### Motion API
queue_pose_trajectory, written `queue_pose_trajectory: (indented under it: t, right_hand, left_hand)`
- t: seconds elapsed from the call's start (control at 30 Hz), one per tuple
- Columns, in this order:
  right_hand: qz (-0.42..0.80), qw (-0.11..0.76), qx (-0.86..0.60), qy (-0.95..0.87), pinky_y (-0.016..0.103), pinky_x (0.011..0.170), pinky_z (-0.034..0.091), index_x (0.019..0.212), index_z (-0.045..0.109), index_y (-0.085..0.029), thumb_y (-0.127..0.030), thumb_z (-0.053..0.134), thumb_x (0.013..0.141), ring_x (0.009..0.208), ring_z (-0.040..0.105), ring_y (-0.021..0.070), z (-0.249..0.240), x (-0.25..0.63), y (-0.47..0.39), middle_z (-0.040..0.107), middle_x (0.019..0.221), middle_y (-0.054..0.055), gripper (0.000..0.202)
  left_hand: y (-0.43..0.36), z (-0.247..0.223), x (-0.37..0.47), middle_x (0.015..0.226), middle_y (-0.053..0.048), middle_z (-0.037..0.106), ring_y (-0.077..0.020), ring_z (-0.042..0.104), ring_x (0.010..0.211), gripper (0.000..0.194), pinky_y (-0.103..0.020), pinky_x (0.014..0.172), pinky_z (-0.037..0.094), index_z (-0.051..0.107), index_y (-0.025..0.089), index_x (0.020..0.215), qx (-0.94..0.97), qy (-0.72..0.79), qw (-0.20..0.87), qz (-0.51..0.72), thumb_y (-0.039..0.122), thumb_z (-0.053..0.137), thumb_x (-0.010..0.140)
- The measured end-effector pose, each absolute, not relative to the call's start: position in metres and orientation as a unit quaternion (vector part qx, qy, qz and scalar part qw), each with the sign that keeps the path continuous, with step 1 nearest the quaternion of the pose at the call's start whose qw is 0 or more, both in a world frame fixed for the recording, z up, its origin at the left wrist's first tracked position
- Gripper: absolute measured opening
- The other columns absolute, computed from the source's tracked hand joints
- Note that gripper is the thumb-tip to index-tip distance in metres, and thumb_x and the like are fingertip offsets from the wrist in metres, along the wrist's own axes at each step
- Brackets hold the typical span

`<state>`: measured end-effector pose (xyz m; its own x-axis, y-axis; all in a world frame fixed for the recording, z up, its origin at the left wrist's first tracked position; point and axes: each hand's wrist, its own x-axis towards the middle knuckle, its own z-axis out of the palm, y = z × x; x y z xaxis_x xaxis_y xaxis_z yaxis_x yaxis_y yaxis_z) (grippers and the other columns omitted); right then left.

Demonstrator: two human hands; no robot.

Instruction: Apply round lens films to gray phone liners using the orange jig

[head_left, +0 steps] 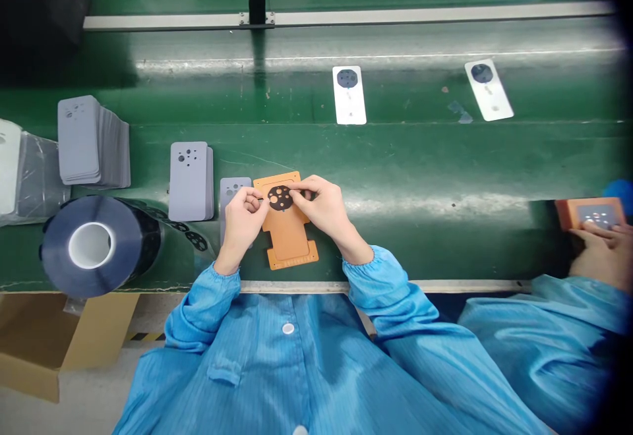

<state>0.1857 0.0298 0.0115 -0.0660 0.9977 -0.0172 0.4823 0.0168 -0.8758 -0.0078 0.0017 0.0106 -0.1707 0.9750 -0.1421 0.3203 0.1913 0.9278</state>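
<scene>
Between my two hands is a round black sticker with holes (pixel 280 198), over the upper part of an orange fixture plate (pixel 289 234). My left hand (pixel 244 219) pinches the sticker's left edge. On its right edge, the thumb and fingers of my right hand (pixel 321 204) are closed. I cannot tell whether the sticker touches the plate. A grey phone-back panel (pixel 232 186) lies partly hidden behind my left hand. Further left a short stack of such grey panels (pixel 188 181) rests on the green bench.
A big roll of film (pixel 126 244) with black stickers on its strip lies at left, near a tall panel stack (pixel 79 138). Two white panels (pixel 350 105) (pixel 494 102) lie on the green belt. At right a co-worker's hand (pixel 601 254) holds an orange fixture (pixel 568 213).
</scene>
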Motion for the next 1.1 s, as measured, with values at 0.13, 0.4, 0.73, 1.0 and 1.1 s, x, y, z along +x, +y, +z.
queue_pose_trajectory:
  t: [0.13,0.4,0.73,1.0,1.1]
  right_hand:
    - [0.362,0.342,-0.592,-0.633,0.034,0.068,0.049,0.099,0.084,-0.024,-0.026,0.071,0.087,0.063,0.052,0.0141,0.009,0.187,0.032,0.067,0.085,0.004,0.018]
    - [0.388,0.345,-0.599,-0.609,0.034,0.069,0.048,0.092,0.082,-0.021,-0.027,0.077,0.084,0.063,0.053,0.0136,0.002,0.191,0.035,0.067,0.081,0.003,0.012]
    - [0.464,0.351,-0.593,-0.557,0.033,0.066,0.049,0.09,0.081,-0.017,-0.032,0.076,0.079,0.064,0.057,0.0152,0.001,0.195,0.04,0.073,0.077,0.005,0.02]
    - [0.443,0.373,-0.576,-0.576,0.032,0.068,0.049,0.092,0.08,-0.018,-0.032,0.071,0.081,0.067,0.058,0.0158,-0.01,0.194,0.038,0.073,0.08,0.004,0.021]
    - [0.435,0.388,-0.564,-0.585,0.032,0.069,0.049,0.093,0.08,-0.018,-0.033,0.068,0.081,0.067,0.057,0.0152,-0.014,0.196,0.037,0.071,0.079,0.003,0.023]
  left_hand:
    - [0.001,0.01,-0.007,0.067,0.006,0.054,-0.0104,0.051,0.058,0.016,-0.024,0.059,0.042,0.06,0.022,0.088,0.493,0.656,0.41,0.398,0.027,0.073,0.08]
    - [0.001,0.012,-0.005,0.067,0.006,0.052,-0.0101,0.049,0.058,0.016,-0.024,0.059,0.041,0.059,0.022,0.089,0.495,0.659,0.403,0.397,0.023,0.072,0.08]
    - [-0.003,0.007,-0.003,0.071,0.005,0.056,-0.0114,0.052,0.062,0.013,-0.024,0.064,0.044,0.06,0.022,0.091,0.517,0.671,0.36,0.391,0.025,0.07,0.083]
    - [-0.031,0.013,-0.016,0.077,0.002,0.059,-0.0132,0.054,0.06,0.016,-0.027,0.065,0.046,0.065,0.021,0.102,0.536,0.701,0.271,0.384,0.027,0.062,0.088]
    - [-0.059,0.02,-0.032,0.089,-0.004,0.064,-0.0207,0.063,0.077,0.029,-0.033,0.077,0.048,0.068,0.022,0.115,0.556,0.76,0.155,0.299,0.039,0.064,0.092]
